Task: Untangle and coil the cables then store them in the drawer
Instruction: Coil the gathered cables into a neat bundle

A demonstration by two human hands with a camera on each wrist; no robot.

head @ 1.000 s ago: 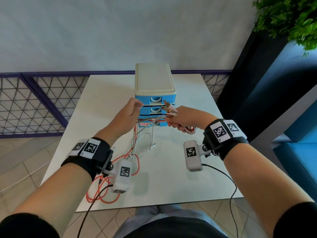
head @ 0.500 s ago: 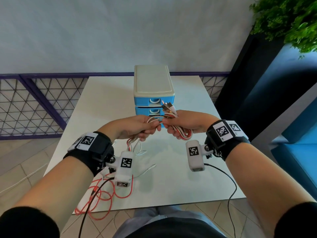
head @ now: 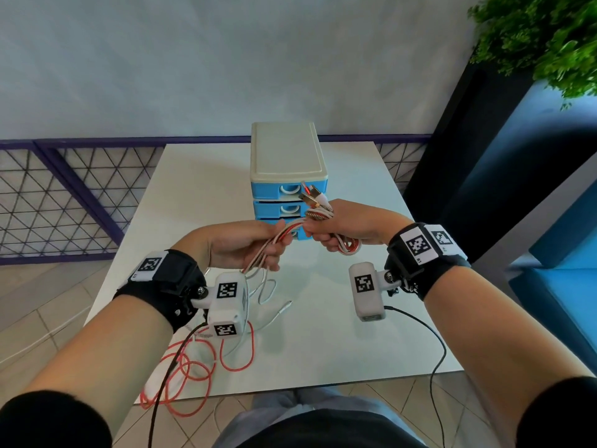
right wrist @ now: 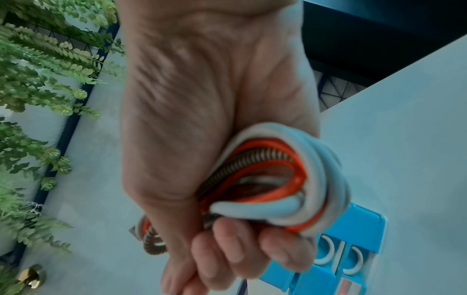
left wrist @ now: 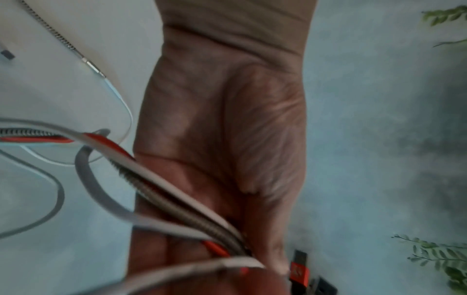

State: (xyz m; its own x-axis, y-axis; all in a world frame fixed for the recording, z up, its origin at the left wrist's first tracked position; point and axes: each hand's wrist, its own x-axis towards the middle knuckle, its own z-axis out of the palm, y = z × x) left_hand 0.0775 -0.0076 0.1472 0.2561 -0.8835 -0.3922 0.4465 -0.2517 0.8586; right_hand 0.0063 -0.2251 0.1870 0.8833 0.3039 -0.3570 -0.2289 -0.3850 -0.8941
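At frame centre, our right hand (head: 342,229) clamps the coil (right wrist: 283,179); our left hand (head: 245,245) pinches the cables (head: 284,237) just beside it. Slack trails lower left across the bench (head: 339,334), axis slanting toward the right grip.

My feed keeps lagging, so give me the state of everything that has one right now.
Left hand: grips the cable strands.
Right hand: grips the coiled bundle.
Cables: partly coiled, loose ends trailing over the near edge of the table.
Drawer unit: the two upper drawers closed; the bottom one hidden by the hands.
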